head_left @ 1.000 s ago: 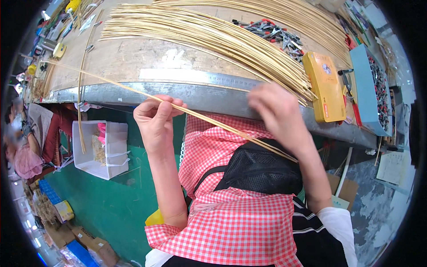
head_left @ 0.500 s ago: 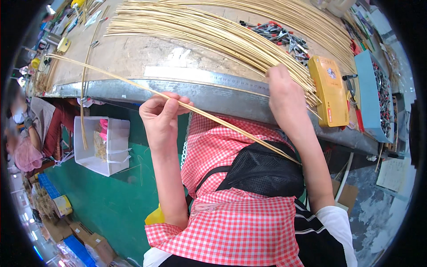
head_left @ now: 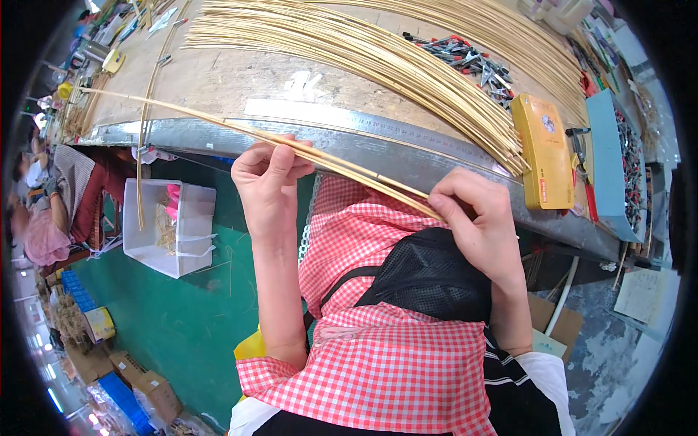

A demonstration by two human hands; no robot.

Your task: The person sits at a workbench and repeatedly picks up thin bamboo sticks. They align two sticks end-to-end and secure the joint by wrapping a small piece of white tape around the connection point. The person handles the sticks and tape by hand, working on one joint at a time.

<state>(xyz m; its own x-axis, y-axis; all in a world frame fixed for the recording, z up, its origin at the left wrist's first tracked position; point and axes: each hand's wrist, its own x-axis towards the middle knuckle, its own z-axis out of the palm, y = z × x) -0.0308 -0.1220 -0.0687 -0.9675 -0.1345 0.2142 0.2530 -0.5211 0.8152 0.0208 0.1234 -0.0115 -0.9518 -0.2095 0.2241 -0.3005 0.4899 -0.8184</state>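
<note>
A few thin bamboo strips [head_left: 211, 118] slant across in front of me, from the far left down to the right, over the table's front edge. My left hand [head_left: 270, 174] pinches them between thumb and fingers partway along. Farther right, my right hand [head_left: 476, 218] closes its thumb and fingers round the strips' near ends, which spread slightly apart between my hands. Just beyond lies a steel ruler [head_left: 385, 128] along the table edge. A large bundle of similar bamboo strips [head_left: 342, 47] rests on the table behind it.
Several spring clamps [head_left: 465, 62] lie heaped behind the bundle. At right are a yellow case [head_left: 542, 152], red-handled pliers [head_left: 587, 185] and a light-blue box [head_left: 603, 145] of clamps. A white bin [head_left: 196, 229] stands on the green floor, with another person [head_left: 51, 211] beyond it.
My right hand has come down and back from the bundle on the table and now grips the strips' near ends. The left hand keeps its pinch.
</note>
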